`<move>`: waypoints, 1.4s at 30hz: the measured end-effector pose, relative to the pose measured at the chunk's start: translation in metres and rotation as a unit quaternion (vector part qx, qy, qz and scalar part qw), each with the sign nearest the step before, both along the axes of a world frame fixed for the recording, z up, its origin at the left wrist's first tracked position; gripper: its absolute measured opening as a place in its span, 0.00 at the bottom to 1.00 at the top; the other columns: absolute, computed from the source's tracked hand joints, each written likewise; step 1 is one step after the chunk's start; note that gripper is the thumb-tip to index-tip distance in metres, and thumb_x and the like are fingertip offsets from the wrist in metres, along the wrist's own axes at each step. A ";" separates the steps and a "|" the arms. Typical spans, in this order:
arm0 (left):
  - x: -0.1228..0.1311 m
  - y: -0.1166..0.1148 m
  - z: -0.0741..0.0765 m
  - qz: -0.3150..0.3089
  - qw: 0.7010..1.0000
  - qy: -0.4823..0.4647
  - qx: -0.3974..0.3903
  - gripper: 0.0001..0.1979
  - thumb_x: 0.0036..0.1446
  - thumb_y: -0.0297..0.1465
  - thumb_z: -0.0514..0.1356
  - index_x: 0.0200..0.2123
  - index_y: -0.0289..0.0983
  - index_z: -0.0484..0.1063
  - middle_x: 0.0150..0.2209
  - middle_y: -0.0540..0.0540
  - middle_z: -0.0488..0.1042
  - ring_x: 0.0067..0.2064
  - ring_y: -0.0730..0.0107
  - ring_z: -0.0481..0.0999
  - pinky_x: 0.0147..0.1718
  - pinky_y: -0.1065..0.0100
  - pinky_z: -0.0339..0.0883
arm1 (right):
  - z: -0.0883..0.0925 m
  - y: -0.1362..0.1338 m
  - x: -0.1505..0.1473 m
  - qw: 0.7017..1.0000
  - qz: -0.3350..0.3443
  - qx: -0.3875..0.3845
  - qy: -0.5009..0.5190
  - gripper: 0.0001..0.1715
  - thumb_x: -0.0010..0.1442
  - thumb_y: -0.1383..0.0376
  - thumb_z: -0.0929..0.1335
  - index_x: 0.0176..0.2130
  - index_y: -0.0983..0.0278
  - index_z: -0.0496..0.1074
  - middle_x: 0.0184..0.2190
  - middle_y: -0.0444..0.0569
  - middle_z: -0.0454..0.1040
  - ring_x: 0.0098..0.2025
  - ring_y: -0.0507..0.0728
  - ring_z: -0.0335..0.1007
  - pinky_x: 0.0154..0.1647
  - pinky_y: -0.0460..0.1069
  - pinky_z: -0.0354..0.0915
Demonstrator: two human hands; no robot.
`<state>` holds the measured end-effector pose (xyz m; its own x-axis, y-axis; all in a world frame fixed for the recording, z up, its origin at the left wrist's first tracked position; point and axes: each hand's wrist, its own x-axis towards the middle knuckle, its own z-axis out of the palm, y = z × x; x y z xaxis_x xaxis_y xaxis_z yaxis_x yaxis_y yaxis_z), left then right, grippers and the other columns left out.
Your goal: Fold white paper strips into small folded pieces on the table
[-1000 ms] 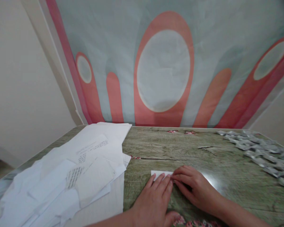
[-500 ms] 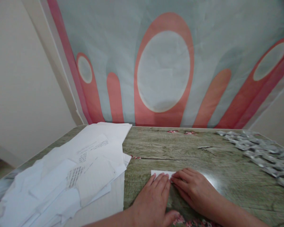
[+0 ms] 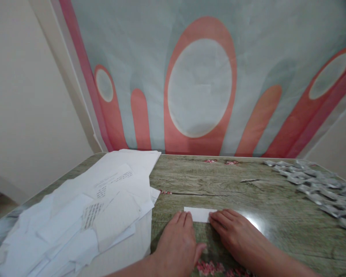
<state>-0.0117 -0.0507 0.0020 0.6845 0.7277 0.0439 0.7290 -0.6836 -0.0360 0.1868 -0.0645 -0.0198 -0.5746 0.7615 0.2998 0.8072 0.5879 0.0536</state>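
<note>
A small white folded strip of paper (image 3: 201,215) lies flat on the table in front of me. My left hand (image 3: 177,240) is open and palm down, its fingertips touching the strip's left end and its thumb out to the side. At the other end, my right hand (image 3: 238,232) has its fingers closed together on the paper, covering that corner; its thumb is hidden. Between the two hands the middle of the strip shows bare.
A spread heap of white paper sheets (image 3: 121,209), some printed, covers the left of the wood-patterned table (image 3: 190,181). Several silvery-grey folded pieces (image 3: 320,184) stand in rows at the right. Behind the table hangs a grey and coral backdrop (image 3: 198,88).
My left hand has slid left and toward me along the paper strip, uncovering its middle. My right hand stays at the right end, nearly unmoved.
</note>
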 end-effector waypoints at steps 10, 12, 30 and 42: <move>0.003 -0.001 0.000 -0.008 1.000 0.027 -0.012 0.25 0.62 0.39 0.51 0.51 0.22 0.66 0.53 0.28 0.66 0.56 0.51 0.64 0.55 0.56 0.54 | -0.004 -0.011 -0.021 0.995 -0.045 0.065 -0.067 0.29 0.49 0.67 0.69 0.51 0.65 0.65 0.40 0.56 0.72 0.42 0.64 0.66 0.43 0.57 0.61; 0.003 -0.001 0.001 -0.007 1.000 0.026 -0.007 0.25 0.62 0.39 0.51 0.51 0.23 0.67 0.53 0.27 0.66 0.55 0.51 0.64 0.55 0.56 0.55 | -0.008 -0.012 -0.021 0.993 -0.053 0.083 -0.059 0.28 0.47 0.69 0.69 0.49 0.67 0.67 0.42 0.57 0.72 0.43 0.64 0.66 0.43 0.55 0.62; 0.001 0.000 0.002 0.004 0.999 0.034 0.026 0.17 0.59 0.31 0.54 0.45 0.24 0.71 0.51 0.27 0.68 0.53 0.51 0.68 0.51 0.57 0.60 | -0.008 -0.012 -0.005 0.994 -0.103 0.031 -0.024 0.16 0.42 0.78 0.65 0.32 0.65 0.74 0.33 0.53 0.74 0.32 0.59 0.68 0.34 0.52 0.64; -0.003 0.003 0.004 0.017 0.999 0.049 0.015 0.12 0.55 0.26 0.55 0.41 0.26 0.74 0.50 0.30 0.69 0.51 0.53 0.70 0.51 0.58 0.60 | -0.002 -0.009 -0.002 0.994 -0.105 -0.009 -0.010 0.15 0.44 0.79 0.65 0.31 0.65 0.76 0.36 0.54 0.75 0.32 0.58 0.70 0.34 0.51 0.66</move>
<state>-0.0147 -0.0475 0.0059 0.6620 0.7495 0.0012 0.7434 -0.6564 -0.1283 0.1845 -0.0735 -0.0223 -0.4088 0.8699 0.2760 0.9107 0.4083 0.0620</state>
